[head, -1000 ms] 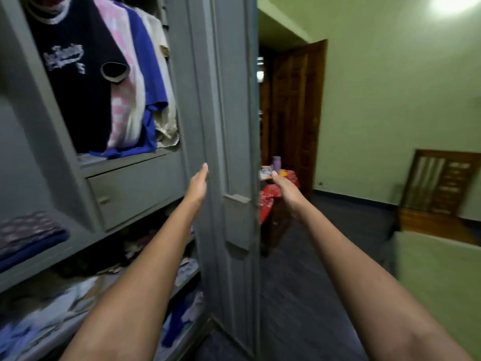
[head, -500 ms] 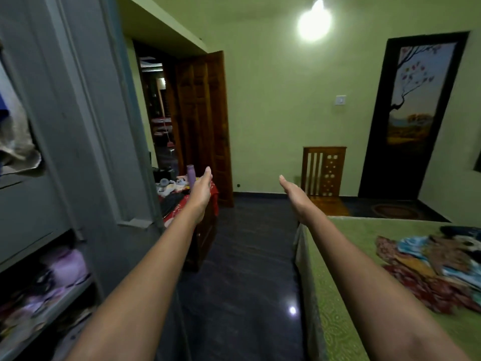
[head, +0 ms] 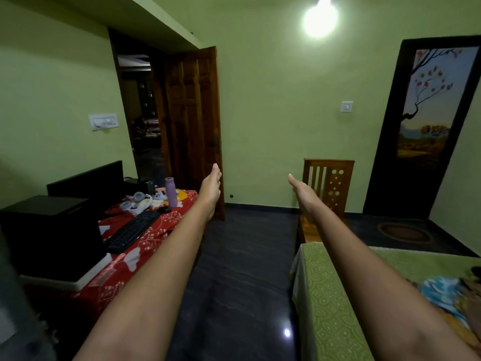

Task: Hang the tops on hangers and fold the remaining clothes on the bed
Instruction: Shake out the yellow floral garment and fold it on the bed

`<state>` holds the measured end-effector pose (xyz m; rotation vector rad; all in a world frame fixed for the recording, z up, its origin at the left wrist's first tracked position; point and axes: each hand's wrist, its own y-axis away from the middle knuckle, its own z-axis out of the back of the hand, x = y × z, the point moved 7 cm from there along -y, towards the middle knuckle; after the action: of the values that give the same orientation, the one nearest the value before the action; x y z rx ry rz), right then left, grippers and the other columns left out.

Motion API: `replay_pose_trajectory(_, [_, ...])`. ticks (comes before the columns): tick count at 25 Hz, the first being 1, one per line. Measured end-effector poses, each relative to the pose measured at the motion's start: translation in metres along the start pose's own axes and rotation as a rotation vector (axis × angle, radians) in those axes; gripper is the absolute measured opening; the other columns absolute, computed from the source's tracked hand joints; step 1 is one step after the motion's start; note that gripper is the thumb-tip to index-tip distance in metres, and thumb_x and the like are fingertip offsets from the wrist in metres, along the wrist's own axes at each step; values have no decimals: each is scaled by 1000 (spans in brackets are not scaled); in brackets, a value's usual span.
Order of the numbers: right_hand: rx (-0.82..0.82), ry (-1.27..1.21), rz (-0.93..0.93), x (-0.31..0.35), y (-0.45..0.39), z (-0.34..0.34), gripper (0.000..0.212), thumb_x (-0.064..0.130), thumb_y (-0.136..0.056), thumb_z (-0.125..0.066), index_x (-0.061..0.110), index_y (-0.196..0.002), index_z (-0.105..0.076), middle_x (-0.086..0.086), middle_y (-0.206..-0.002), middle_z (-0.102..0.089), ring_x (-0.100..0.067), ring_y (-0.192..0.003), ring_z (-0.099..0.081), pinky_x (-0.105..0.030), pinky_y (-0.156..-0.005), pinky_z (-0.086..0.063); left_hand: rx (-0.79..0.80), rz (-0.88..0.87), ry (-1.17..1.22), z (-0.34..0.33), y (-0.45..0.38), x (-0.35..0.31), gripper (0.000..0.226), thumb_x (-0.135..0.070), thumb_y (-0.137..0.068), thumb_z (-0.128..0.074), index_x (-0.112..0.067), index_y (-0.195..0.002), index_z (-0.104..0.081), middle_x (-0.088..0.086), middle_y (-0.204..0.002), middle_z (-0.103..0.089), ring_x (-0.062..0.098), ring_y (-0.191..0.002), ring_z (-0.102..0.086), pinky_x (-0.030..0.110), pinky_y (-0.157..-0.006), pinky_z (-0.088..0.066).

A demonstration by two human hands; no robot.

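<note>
My view has swung from the wardrobe; left hand and right hand straight-fingered, empty. Beyond the green patterned bed, colourful crumpled clothes may tangle.

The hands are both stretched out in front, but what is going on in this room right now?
A person holds both arms out over the dark floor. The left hand and the right hand are open and hold nothing. The clothes lie in a colourful heap on the green-covered bed at the right, untouched. No hanger is in view. At the left stands a table with a red cloth.
</note>
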<state>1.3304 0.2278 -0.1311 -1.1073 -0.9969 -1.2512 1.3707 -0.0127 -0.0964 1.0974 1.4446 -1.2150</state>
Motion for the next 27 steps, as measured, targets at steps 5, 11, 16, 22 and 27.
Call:
replay_pose_trajectory(5, [7,-10,-45,-31,-117,2,69,55,-96,-39,14,-150,-27,-6,-156,-26,-25,-143,-23,-43,-115,-18,8,25,-17,-25,-119,42,61,-47,-102,-22,-11,-151,-20,4,-158,-22,21,-145,-19,35,-117,-17])
replay_pose_trajectory(11, [-47,-25,-58,-38,-293,12,71,58,-94,-40,16,-150,-26,-6,-156,-25,-25,-144,-22,-45,-115,-17,67,0,-4,-51,-306,67,63,-50,-101,-24,-12,-151,-21,4,-158,-22,23,-146,-18,39,-119,-16])
replay_pose_trajectory(16, [-121,-60,-43,-38,-429,38,81,65,-87,-42,18,-150,-24,-4,-157,-24,-24,-144,-22,-45,-114,-18,120,20,-48,-87,-463,78,64,-54,-100,-24,-14,-151,-24,1,-157,-23,24,-145,-20,40,-119,-16])
replay_pose_trajectory(22, [-229,-40,-85,-78,-561,90,77,63,-91,-41,19,-151,-23,-5,-157,-23,-26,-143,-23,-48,-113,-20,221,26,-103,-164,-605,126,65,-56,-99,-26,-16,-149,-28,-1,-155,-30,19,-143,-25,39,-118,-20])
replay_pose_trajectory(27, [-348,-22,-60,-86,-653,171,74,59,-93,-41,15,-150,-26,-8,-156,-26,-29,-143,-24,-47,-113,-22,302,17,-75,-258,-709,146,64,-54,-99,-28,-15,-149,-28,0,-155,-30,18,-144,-24,39,-118,-18])
